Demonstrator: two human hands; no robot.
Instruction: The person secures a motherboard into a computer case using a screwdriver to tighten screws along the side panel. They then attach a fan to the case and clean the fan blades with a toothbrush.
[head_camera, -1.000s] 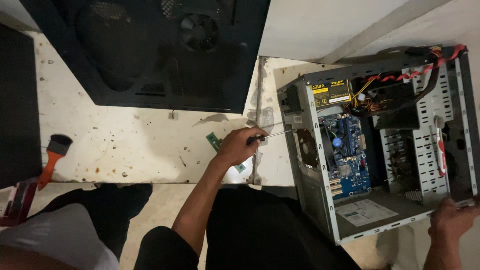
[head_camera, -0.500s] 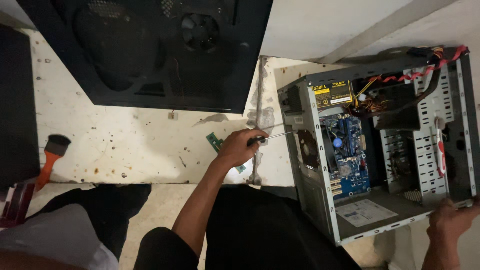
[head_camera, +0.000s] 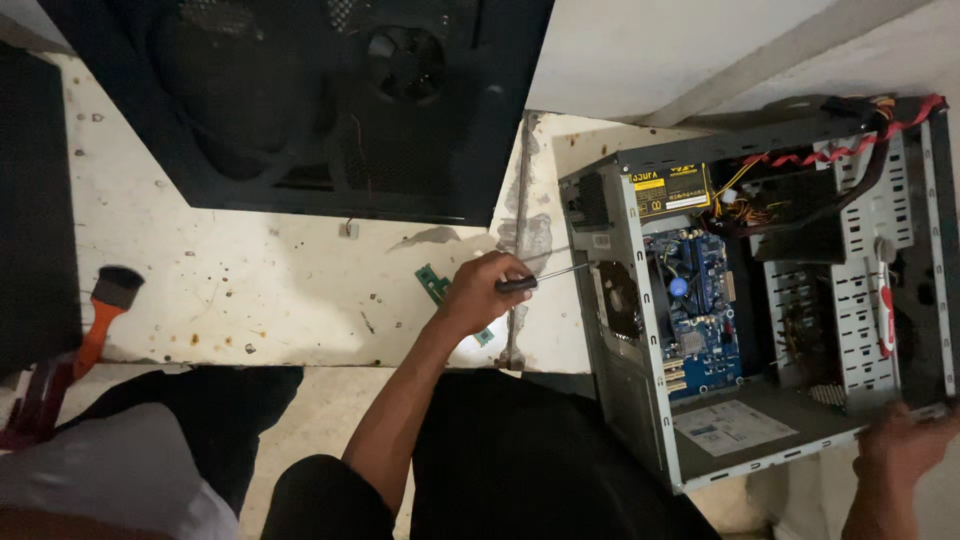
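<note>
A: Where's the left hand (head_camera: 478, 292)?

B: Over the stained white floor (head_camera: 250, 280), its grip closed around the dark handle of a screwdriver (head_camera: 540, 278). The thin metal shaft points right, its tip at the rear panel of the open grey computer case (head_camera: 640, 420), just by the round fan grille (head_camera: 620, 300).

A: And the right hand (head_camera: 900, 445)?

B: On the case's lower right corner, fingers curled over the metal edge; I cannot tell how tightly the grip closes, as the hand is partly cut off by the picture's edge.

A: Any labels?

B: A yellow-and-black rectangular label (head_camera: 668, 190) on the power supply at the top of the case, and a pale rectangular sheet sticker (head_camera: 733, 428) lying flat on the case's lower inner wall. Between them sits the blue motherboard (head_camera: 697, 310).

A: What else?

B: A small green circuit strip (head_camera: 434, 284) on the floor touching the left hand, a black side panel with a fan (head_camera: 320, 100) above, a red-sleeved cable (head_camera: 850, 145) along the top, and an orange-handled brush (head_camera: 100, 310) far left
</note>
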